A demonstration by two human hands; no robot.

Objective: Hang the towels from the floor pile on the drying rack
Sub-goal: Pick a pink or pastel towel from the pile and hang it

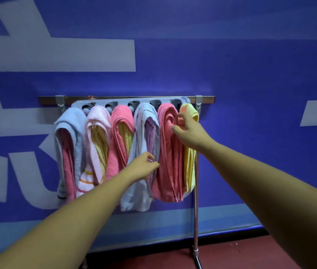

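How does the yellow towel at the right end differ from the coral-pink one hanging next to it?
The yellow towel is slim; the coral-pink towel is a thicker bundle of folds. The yellow towel hangs at the very end of the grey rack; the coral-pink towel has neighbours on both sides. Both hang from that rack, and the right hand reaches up where they meet.

- I record the drying rack (pixel 126 98): a metal bar carrying a grey slotted holder.
- Six hang folded, side by side and touching: pale blue towel (pixel 72 121), pale pink towel (pixel 99 117), pink towel (pixel 122 115), blue-lilac towel (pixel 146 117), coral towel (pixel 167 152), yellow towel (pixel 189 167).
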